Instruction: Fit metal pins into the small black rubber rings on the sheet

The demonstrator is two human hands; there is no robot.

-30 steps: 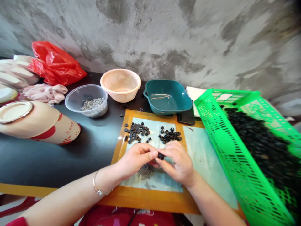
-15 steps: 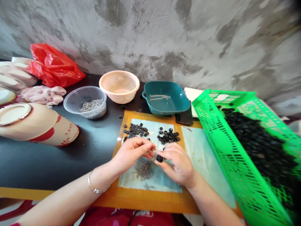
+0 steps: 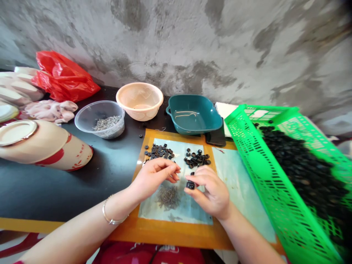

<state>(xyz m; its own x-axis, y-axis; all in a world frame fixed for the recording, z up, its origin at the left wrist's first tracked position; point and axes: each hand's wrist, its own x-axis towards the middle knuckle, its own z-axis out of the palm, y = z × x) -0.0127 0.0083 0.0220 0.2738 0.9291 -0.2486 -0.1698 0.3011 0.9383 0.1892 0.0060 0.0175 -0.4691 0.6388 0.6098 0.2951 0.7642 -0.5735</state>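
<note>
**Hands.** The right hand (image 3: 210, 192) is partly closed. Its thumb and index finger (image 3: 198, 175) pinch a black ring (image 3: 190, 185) above the plastic sheet (image 3: 189, 209). The left hand (image 3: 155, 179) is curled, with fingertips drawn toward the thumb, just beside the right hand. Whether it has hold of anything cannot be determined. A metal bracelet (image 3: 113, 220) encircles the left wrist.

**Work surface.** The sheet lies on an orange mat (image 3: 176, 234), which rests on a black table (image 3: 82, 187). Two groups of black rings (image 3: 158, 151) (image 3: 196, 158) lie on the sheet, ahead of the hands. A pile of grey pins (image 3: 168, 197) lies directly below the hands.

**Surrounding items.** A green plastic basket (image 3: 264, 183) rests tilted at the right, filled with black rings (image 3: 299, 165). Along the wall are a clear tub (image 3: 99, 106) containing grey pins, a peach bowl (image 3: 139, 88), and a teal dish (image 3: 194, 110). A patterned bowl (image 3: 46, 154) lies on its side at the left, near a red plastic bag (image 3: 63, 77).
</note>
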